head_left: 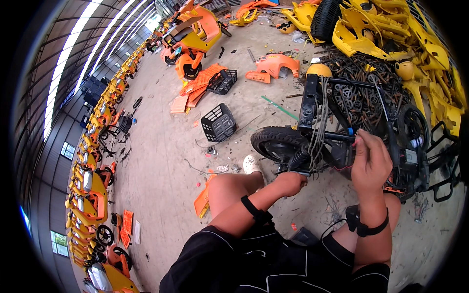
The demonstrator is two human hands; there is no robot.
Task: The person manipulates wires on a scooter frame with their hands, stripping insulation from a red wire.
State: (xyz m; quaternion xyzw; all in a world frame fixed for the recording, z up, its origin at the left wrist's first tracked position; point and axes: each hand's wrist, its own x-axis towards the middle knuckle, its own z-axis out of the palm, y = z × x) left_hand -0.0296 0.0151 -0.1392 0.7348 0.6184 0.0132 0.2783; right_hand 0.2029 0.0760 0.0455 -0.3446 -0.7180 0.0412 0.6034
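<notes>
A stripped black scooter frame stands in front of me, its tyre toward the left. A bundle of grey cables hangs over its near tubes. My left hand is closed in a fist low beside the frame, next to the shock absorber; what it holds is hidden. Above the frame, my right hand pinches a small red piece between thumb and fingertips, possibly a wire end. Below it a thin red wire runs along the frame. Both forearms wear black straps.
Behind the frame lies a heap of rusty metal parts, with yellow body panels piled beyond. Black crates, orange panels and scraps litter the concrete floor. A long row of yellow scooters lines the left side.
</notes>
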